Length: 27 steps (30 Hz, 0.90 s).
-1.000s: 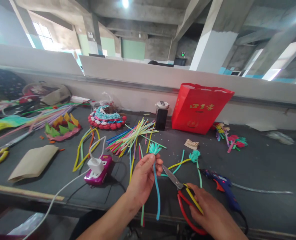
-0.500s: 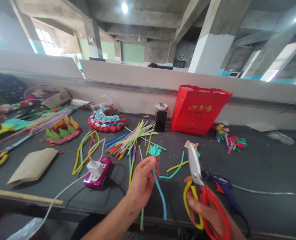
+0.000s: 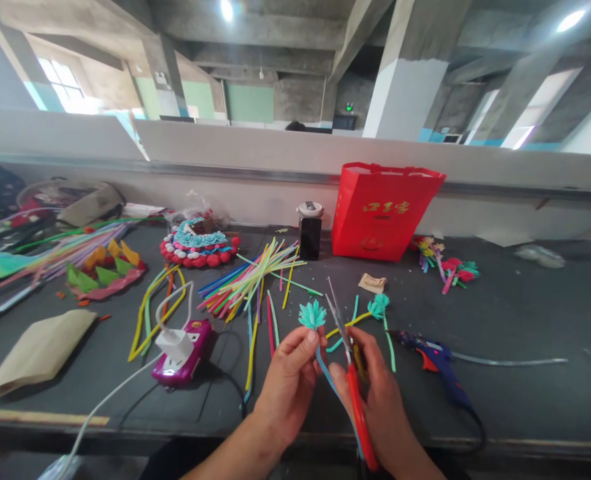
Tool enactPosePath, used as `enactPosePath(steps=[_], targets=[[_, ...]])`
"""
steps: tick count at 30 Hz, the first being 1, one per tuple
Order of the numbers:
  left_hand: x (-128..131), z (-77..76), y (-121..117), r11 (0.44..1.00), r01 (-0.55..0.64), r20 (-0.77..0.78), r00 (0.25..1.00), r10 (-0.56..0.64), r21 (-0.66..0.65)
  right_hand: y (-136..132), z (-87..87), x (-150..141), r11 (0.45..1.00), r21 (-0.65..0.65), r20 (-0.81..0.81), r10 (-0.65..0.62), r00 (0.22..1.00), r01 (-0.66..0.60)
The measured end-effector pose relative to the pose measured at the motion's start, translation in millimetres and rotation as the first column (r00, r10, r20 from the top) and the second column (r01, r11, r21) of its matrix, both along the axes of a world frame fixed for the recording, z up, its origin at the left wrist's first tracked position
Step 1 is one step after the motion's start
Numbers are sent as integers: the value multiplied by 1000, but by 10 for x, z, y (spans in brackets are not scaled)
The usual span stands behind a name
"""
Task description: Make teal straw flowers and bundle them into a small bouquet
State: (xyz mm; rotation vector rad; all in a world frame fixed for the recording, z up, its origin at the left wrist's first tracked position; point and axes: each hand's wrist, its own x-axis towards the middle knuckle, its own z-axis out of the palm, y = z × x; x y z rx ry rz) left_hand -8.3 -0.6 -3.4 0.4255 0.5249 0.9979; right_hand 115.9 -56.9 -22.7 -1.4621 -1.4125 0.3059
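Note:
Between the thumb and fingers of my left hand (image 3: 295, 373) is a teal flower (image 3: 312, 313) with pointed petals, its blue stem (image 3: 331, 377) trailing down to the right. My right hand (image 3: 378, 400) grips a pair of scissors (image 3: 348, 347) with red and yellow handles. The blades point up and stand slightly apart, just right of the flower and not touching its petals. A second teal flower (image 3: 378, 305) lies on the table behind my right hand, beside yellow and green strips. Part of the yellow handle is hidden by my fingers.
A blue glue gun (image 3: 435, 357) lies to the right. Colourful strips (image 3: 252, 280) are piled in the middle, near a purple power socket (image 3: 182, 353) with a white cable. Behind stand a red bag (image 3: 388, 213) and a phone (image 3: 310, 238). Brown paper (image 3: 40, 350) lies at left.
My right hand has brought the scissors leftward, close to the flower, turning the blades more edge-on. My left hand still pinches the flower. The second teal flower has come into clear sight.

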Motion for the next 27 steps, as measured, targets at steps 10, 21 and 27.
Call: enactPosePath(steps=[10, 21, 27], targets=[[5, -9, -102, 994, 101, -16, 995, -101, 33, 0, -40, -83, 998, 60, 81, 4, 997, -9], [58, -22, -148, 992, 121, 22, 992, -122, 32, -26, -16, -58, 999, 30, 37, 13, 999, -14], [74, -16, -148, 990, 131, 58, 989, -134, 43, -36, -31, -74, 1000, 27, 13, -4, 1000, 3]])
